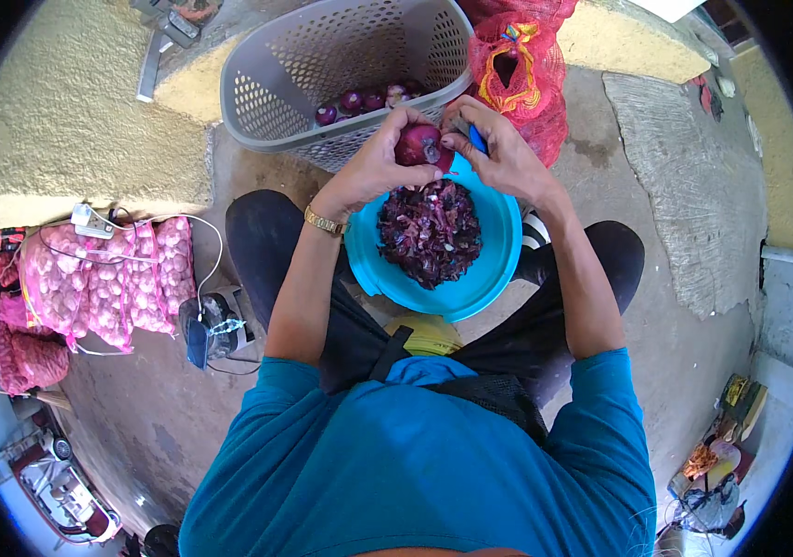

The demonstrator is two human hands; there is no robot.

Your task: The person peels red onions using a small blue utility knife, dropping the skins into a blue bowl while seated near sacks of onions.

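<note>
My left hand point(386, 157) is closed around a red onion point(417, 145), whose dry end faces my right hand. My right hand point(490, 150) holds a small tool with a blue handle point(478, 139), probably a knife; its blade cannot be made out. The right thumb and fingertips are at the onion's side. Below both hands stands a turquoise plastic basin point(501, 261) with a heap of dark purple onion skins point(431, 233) in it. Beyond the hands, a grey perforated plastic basket point(250, 139) holds several red onions point(351, 102) at its bottom.
Red mesh sacks point(542, 129) stand right of the basket. Pink mesh sacks of garlic bulbs point(111, 278) lie at the left, with a white power strip point(92, 221) and cables on top. A phone point(197, 343) is beside them. A flattened sack point(688, 188) covers floor at the right.
</note>
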